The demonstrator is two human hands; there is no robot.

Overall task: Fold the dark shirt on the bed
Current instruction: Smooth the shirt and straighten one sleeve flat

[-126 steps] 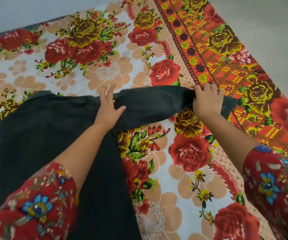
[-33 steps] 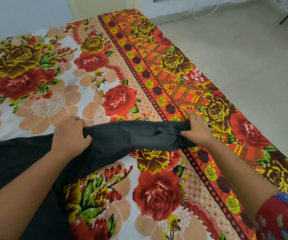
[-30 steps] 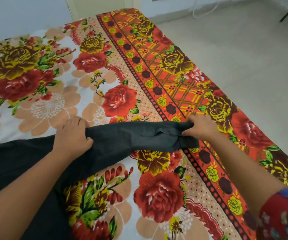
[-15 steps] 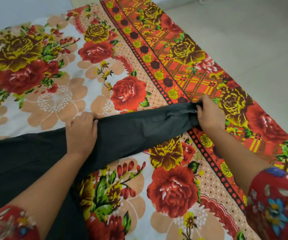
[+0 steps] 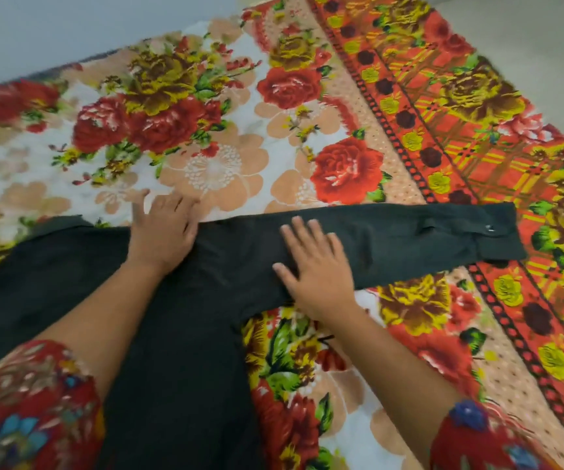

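The dark shirt [image 5: 185, 334] lies flat on the bed [image 5: 212, 164], its body at the lower left. One sleeve [image 5: 409, 239] stretches out to the right, ending in a buttoned cuff [image 5: 497, 232]. My left hand [image 5: 163, 228] rests palm down at the shoulder, its fingertips reaching onto the bedsheet. Flat on the sleeve near the armpit lies my right hand [image 5: 317, 266], fingers spread. Neither hand grips the cloth. The shirt's left part runs out of view.
The bed wears a floral sheet with red and yellow roses and an orange checked border [image 5: 477, 130] on the right. Beyond the border is pale floor [image 5: 544, 45]. A pale wall [image 5: 70, 28] runs along the bed's far edge.
Both hands have let go of the sleeve, which now lies spread out flat to the right. My right hand moved left from the cuff to the upper sleeve, and both palms press down.
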